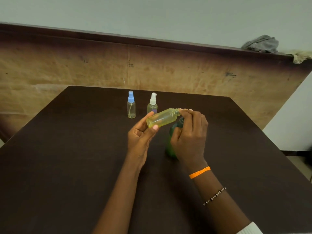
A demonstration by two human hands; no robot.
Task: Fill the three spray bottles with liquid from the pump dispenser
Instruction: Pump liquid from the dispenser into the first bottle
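Fingers (152, 114) of both hands gripping tilted, capless yellow spray bottle (163, 117)

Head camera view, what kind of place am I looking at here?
Probably a plain indoor workroom, not a kitchen or lab: a bare dark table, a worn brown panel below a pale painted wall, and a crumpled grey cloth left on the ledge.

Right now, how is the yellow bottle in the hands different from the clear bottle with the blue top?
The yellow see-through plastic bottle lies tilted almost sideways, held by the left hand; the clear plastic bottle with the blue spray top stands upright on the dark table. The yellow one's neck is bare, with the right hand at it; the clear one keeps its top on. Both are small and see-through.
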